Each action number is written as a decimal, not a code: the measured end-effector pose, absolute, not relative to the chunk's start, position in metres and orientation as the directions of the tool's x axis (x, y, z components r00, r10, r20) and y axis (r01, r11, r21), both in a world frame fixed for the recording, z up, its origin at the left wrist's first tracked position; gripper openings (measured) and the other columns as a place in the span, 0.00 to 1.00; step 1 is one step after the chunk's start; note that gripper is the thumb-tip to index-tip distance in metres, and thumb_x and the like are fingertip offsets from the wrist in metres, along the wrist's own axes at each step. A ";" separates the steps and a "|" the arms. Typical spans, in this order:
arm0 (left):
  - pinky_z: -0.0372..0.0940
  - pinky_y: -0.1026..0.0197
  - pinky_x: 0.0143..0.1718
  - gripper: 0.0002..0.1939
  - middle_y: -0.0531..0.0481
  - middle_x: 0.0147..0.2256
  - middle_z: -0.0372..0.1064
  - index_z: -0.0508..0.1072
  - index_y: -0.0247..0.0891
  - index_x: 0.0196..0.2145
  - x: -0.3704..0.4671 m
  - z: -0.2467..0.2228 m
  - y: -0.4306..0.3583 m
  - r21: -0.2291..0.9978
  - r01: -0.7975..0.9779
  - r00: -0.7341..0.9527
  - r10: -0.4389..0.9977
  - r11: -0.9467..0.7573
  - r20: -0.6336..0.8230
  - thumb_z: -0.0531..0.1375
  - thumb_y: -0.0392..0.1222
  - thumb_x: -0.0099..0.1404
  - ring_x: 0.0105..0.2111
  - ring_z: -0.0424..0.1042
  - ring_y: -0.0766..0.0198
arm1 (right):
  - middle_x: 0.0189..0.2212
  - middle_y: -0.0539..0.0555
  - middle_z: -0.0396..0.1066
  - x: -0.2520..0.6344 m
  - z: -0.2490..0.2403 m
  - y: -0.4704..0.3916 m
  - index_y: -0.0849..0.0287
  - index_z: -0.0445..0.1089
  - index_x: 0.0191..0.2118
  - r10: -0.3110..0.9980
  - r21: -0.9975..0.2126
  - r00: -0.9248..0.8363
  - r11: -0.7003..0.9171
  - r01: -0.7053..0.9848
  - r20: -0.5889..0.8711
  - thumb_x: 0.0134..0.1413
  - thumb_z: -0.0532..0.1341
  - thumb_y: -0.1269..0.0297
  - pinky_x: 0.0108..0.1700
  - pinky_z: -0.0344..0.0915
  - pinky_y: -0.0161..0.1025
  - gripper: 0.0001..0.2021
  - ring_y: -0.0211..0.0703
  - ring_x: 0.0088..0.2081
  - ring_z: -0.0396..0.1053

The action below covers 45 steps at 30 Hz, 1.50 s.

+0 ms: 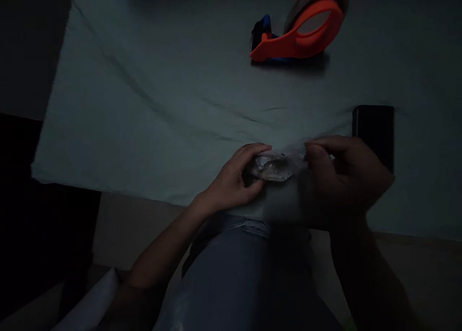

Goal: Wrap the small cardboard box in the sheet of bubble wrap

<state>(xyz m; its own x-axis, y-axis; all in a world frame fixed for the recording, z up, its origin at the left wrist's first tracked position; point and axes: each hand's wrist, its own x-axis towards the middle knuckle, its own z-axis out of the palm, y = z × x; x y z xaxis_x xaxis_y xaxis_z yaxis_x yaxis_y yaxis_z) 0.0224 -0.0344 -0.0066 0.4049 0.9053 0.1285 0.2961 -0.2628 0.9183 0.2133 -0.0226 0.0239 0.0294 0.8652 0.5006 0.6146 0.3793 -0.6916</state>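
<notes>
A small object in clear, crinkled plastic wrap (pixel 275 168) is near the front edge of the cloth-covered table. My left hand (pixel 240 179) is closed around its left end, thumb below and fingers above. My right hand (pixel 342 170) is on the other side, with thumb and forefinger pinched together on a thin, stretched part of the plastic wrap. The picture is dark, and what lies inside the wrap cannot be made out.
An orange tape dispenser (pixel 301 44) with a blue and black head stands towards the back of the pale cloth (pixel 162 95). A black rectangular object (pixel 375 129) lies at the right, partly behind my right hand.
</notes>
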 end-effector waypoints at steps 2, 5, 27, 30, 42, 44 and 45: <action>0.57 0.47 0.64 0.32 0.41 0.60 0.60 0.57 0.41 0.61 0.024 -0.013 -0.031 0.881 0.341 0.388 0.902 -0.329 0.187 0.57 0.34 0.60 0.63 0.60 0.53 | 0.29 0.46 0.76 0.208 0.026 -0.018 0.53 0.74 0.37 0.900 -0.755 0.046 0.335 0.564 0.433 0.61 0.60 0.66 0.36 0.71 0.38 0.05 0.39 0.33 0.75; 0.50 0.42 0.67 0.37 0.38 0.66 0.49 0.49 0.42 0.65 0.023 -0.018 -0.032 0.823 0.429 0.313 0.916 -0.372 0.251 0.59 0.39 0.62 0.68 0.48 0.49 | 0.37 0.50 0.77 0.204 0.024 -0.014 0.53 0.71 0.48 0.922 -0.853 0.084 0.312 0.418 0.378 0.63 0.57 0.64 0.48 0.71 0.46 0.10 0.42 0.42 0.76; 0.69 0.56 0.43 0.11 0.50 0.37 0.67 0.69 0.40 0.42 0.025 -0.020 -0.062 0.841 0.439 -0.101 0.914 -0.314 0.394 0.56 0.30 0.62 0.40 0.69 0.63 | 0.37 0.52 0.73 0.207 -0.007 -0.063 0.53 0.65 0.50 0.972 -0.751 0.128 0.068 0.657 0.199 0.53 0.59 0.69 0.36 0.71 0.40 0.17 0.42 0.36 0.72; 0.70 0.52 0.50 0.25 0.45 0.49 0.64 0.64 0.42 0.54 0.012 -0.027 -0.066 0.836 0.477 -0.121 0.922 -0.271 0.368 0.54 0.29 0.59 0.51 0.67 0.58 | 0.38 0.53 0.71 0.219 -0.017 -0.066 0.53 0.61 0.55 0.973 -0.770 0.151 0.039 0.637 0.174 0.50 0.59 0.72 0.36 0.71 0.42 0.25 0.44 0.37 0.72; 0.64 0.48 0.59 0.19 0.44 0.52 0.71 0.70 0.39 0.53 0.006 -0.012 -0.056 0.807 0.580 0.057 0.994 -0.110 0.095 0.54 0.35 0.65 0.55 0.69 0.57 | 0.46 0.58 0.71 0.227 -0.003 -0.050 0.57 0.72 0.43 0.962 -0.692 -0.127 0.264 0.672 0.243 0.45 0.52 0.76 0.48 0.70 0.51 0.20 0.50 0.48 0.72; 0.63 0.48 0.59 0.19 0.42 0.53 0.70 0.68 0.38 0.55 0.005 -0.013 -0.051 0.801 0.585 0.047 0.992 -0.124 0.119 0.55 0.39 0.67 0.55 0.68 0.56 | 0.45 0.58 0.71 0.230 -0.003 -0.049 0.56 0.72 0.47 0.964 -0.690 -0.088 0.241 0.682 0.249 0.45 0.52 0.76 0.50 0.70 0.53 0.23 0.51 0.48 0.71; 0.63 0.48 0.59 0.19 0.42 0.54 0.69 0.67 0.38 0.56 0.004 -0.014 -0.047 0.795 0.592 0.049 0.991 -0.132 0.128 0.55 0.40 0.68 0.56 0.68 0.56 | 0.46 0.58 0.71 0.232 -0.005 -0.048 0.56 0.71 0.49 0.964 -0.691 -0.063 0.229 0.685 0.258 0.45 0.52 0.75 0.50 0.70 0.54 0.24 0.51 0.48 0.71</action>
<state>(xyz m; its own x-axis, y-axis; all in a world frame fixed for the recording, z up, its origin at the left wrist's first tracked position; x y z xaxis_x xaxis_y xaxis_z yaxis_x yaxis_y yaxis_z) 0.0038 -0.0475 -0.0141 0.0494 0.9905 0.1280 0.5924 -0.1322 0.7948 0.2317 -0.0477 -0.0047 -0.0625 0.9642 0.2576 0.6854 0.2291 -0.6912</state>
